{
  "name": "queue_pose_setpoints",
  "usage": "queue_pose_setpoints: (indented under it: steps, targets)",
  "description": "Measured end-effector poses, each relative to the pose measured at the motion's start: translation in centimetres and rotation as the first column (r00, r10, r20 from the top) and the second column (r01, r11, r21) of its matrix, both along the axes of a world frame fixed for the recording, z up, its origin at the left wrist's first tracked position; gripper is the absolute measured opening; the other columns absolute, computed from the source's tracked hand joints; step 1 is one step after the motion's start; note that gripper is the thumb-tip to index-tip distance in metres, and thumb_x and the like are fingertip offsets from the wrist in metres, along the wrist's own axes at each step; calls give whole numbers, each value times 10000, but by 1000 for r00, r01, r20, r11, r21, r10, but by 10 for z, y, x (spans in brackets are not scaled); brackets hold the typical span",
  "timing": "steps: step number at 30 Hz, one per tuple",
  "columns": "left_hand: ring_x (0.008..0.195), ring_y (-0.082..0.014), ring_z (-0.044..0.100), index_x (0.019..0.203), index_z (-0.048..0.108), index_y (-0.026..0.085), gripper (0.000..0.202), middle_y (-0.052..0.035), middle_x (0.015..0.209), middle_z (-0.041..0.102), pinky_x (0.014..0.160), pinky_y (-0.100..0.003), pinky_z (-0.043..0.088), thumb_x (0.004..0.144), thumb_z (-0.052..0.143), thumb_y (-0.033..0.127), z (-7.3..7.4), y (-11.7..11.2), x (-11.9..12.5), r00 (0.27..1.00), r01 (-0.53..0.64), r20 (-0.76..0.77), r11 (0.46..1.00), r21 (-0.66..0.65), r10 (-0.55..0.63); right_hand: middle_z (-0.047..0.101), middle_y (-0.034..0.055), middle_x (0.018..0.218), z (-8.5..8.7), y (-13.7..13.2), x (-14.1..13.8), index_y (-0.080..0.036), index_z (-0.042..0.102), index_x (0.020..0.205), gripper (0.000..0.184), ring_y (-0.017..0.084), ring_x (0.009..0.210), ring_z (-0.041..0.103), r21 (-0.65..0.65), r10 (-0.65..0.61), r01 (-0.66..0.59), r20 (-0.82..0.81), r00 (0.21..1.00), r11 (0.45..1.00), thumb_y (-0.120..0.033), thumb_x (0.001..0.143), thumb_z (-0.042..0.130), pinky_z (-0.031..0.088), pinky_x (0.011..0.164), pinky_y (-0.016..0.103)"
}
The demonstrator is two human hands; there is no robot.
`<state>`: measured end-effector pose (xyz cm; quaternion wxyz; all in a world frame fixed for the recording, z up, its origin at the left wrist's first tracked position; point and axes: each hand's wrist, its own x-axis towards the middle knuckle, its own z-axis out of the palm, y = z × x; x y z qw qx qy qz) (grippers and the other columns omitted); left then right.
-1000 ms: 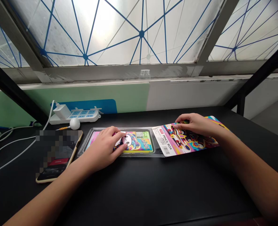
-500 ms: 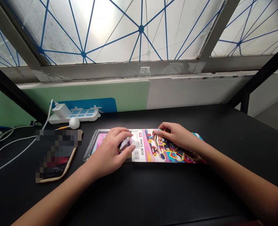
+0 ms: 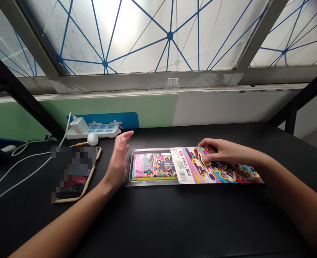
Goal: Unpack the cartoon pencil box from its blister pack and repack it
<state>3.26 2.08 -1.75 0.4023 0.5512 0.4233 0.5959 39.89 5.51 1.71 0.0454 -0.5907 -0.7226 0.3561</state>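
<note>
A clear plastic tray lies flat on the black table with a colourful pencil box inside it. Its right part is covered by a printed cardboard sheet marked "PENCIL BOX", with a barcode. My left hand stands on edge at the tray's left end, fingers stretched out and holding nothing; whether it touches the tray I cannot tell. My right hand grips the cardboard sheet, thumb on top and fingers at the far edge. The right end of the sheet is partly behind my forearm.
Left of the tray lies a phone in a tan case, its screen partly blurred out. Behind it are a white power strip with a charger, a round white object and white cables. A window runs along the back.
My left hand has come off the top of the tray and moved to its left end, uncovering the pencil box. My right hand stays on the cardboard sheet. The view has shifted slightly.
</note>
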Motion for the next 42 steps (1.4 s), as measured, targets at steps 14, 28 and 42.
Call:
queue_pose_setpoints:
  steps: [14,28,42]
  targets:
    - [1507,-226,332,1320,482,261,554,-115,1524,510,1237,-471,166,1026,243,665,0,-2,4,981,39,192,998,-56,-27,636,132,1312,13,11,-159,-239,648,1257,661,383,1230,572,264,282,-338,227,932,903,-701,784,652,383,1083,542]
    - [1199,-285,673,1478,377,321,807,-163,1354,606,694,-291,599,781,489,-71,10,7,-4,946,100,319,891,-444,53,647,122,1312,-18,-7,-54,-259,643,1190,542,333,1138,646,512,30,-97,137,990,853,-696,897,513,500,974,492]
    - [1204,-247,682,1218,518,226,378,-152,1342,669,708,-271,610,914,513,3,8,9,-1,929,13,322,853,-521,183,752,81,1068,-13,-21,-70,-233,661,1104,490,266,887,698,377,40,-52,38,998,925,-664,909,536,533,712,370]
